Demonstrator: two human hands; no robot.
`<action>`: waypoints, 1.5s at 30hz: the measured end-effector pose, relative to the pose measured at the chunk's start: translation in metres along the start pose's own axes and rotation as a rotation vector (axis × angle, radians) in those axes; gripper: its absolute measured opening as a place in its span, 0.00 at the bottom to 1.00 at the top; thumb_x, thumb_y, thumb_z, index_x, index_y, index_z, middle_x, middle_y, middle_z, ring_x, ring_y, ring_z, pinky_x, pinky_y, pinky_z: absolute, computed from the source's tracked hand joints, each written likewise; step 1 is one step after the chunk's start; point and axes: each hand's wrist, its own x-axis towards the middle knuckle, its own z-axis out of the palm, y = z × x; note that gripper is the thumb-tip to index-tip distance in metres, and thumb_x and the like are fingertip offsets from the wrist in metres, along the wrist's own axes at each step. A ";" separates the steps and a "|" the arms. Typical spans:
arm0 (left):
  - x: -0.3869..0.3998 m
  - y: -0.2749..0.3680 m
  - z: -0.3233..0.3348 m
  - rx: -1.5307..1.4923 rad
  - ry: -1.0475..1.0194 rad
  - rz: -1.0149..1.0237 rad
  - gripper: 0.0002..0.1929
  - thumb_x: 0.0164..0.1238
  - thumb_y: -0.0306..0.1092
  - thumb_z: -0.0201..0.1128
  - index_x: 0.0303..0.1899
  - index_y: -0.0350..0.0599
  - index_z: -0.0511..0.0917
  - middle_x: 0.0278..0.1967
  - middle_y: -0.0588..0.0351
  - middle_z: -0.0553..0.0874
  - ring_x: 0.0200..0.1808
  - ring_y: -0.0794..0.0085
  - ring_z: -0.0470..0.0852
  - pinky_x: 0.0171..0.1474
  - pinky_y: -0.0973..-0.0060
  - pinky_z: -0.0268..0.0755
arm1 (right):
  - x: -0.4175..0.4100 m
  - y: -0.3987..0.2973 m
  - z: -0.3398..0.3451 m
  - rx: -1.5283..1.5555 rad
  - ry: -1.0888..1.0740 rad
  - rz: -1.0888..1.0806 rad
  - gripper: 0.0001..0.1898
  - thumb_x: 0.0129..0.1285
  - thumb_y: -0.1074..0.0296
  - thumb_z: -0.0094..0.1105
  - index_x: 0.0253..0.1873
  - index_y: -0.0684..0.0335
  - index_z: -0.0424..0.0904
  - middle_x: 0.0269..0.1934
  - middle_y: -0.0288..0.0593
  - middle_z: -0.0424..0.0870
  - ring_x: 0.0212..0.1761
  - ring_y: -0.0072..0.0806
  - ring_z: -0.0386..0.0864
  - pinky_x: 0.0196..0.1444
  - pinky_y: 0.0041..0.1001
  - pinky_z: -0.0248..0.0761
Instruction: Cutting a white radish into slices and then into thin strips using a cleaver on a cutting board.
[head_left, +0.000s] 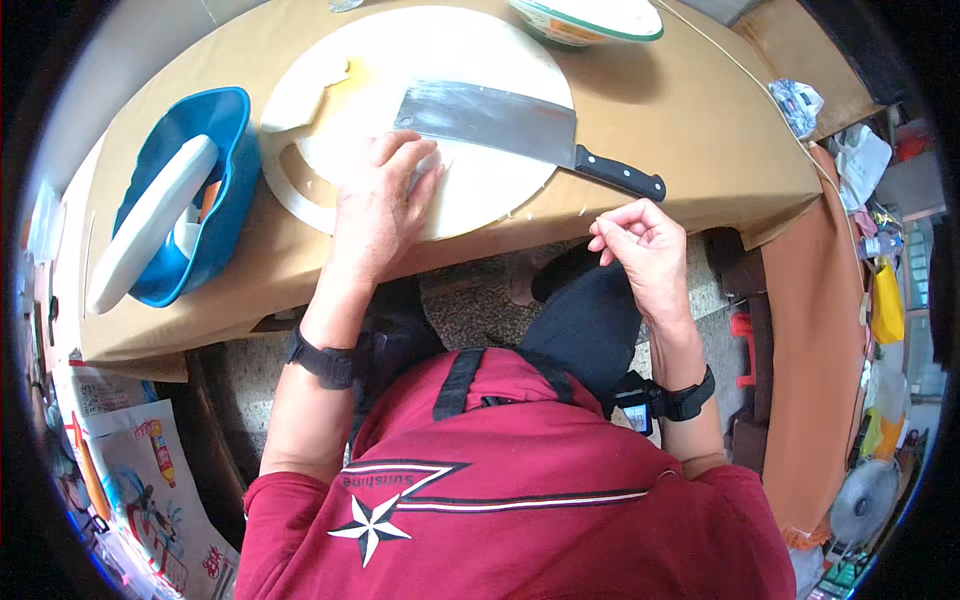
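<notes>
My left hand (386, 191) rests on the round white cutting board (517, 191), its fingertips around a small pale piece that they mostly hide. A cleaver (487, 120) lies flat on the board just beyond those fingers, its black handle pointing right over the table. Past the board's near right edge, my right hand (637, 244) hovers with curled fingers, thumb against the fingertips; whether something tiny is between them cannot be told. Pale peeled slices (307, 94) and a yellow patch are at the board's left side.
Left of the board, a blue plastic basket (244, 135) holds a long white vegetable (157, 221), probably a radish, and an orange piece (211, 199). A patterned bowl (562, 30) stands behind the board. Small white bits lie near the front edge of the brown-covered table (712, 135).
</notes>
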 end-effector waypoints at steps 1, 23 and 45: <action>0.000 0.001 0.000 -0.002 -0.002 0.003 0.13 0.66 0.35 0.65 0.49 0.42 0.82 0.51 0.50 0.82 0.53 0.55 0.81 0.56 0.64 0.74 | -0.001 0.001 0.000 0.000 0.004 0.000 0.02 0.66 0.77 0.61 0.41 0.67 0.78 0.34 0.40 0.84 0.32 0.18 0.82 0.32 0.17 0.75; 0.002 0.003 -0.002 -0.007 0.007 -0.002 0.12 0.64 0.32 0.66 0.47 0.41 0.83 0.49 0.49 0.83 0.54 0.54 0.80 0.57 0.63 0.73 | 0.006 0.013 0.024 -0.851 0.149 -0.432 0.05 0.63 0.76 0.61 0.42 0.68 0.78 0.34 0.53 0.82 0.34 0.47 0.83 0.36 0.38 0.78; 0.001 0.002 0.000 -0.018 0.037 0.046 0.11 0.62 0.32 0.67 0.45 0.41 0.82 0.47 0.49 0.83 0.51 0.53 0.80 0.54 0.60 0.73 | 0.005 -0.004 0.062 -0.973 -0.121 -0.568 0.06 0.61 0.77 0.57 0.42 0.68 0.72 0.35 0.54 0.75 0.37 0.50 0.80 0.43 0.41 0.77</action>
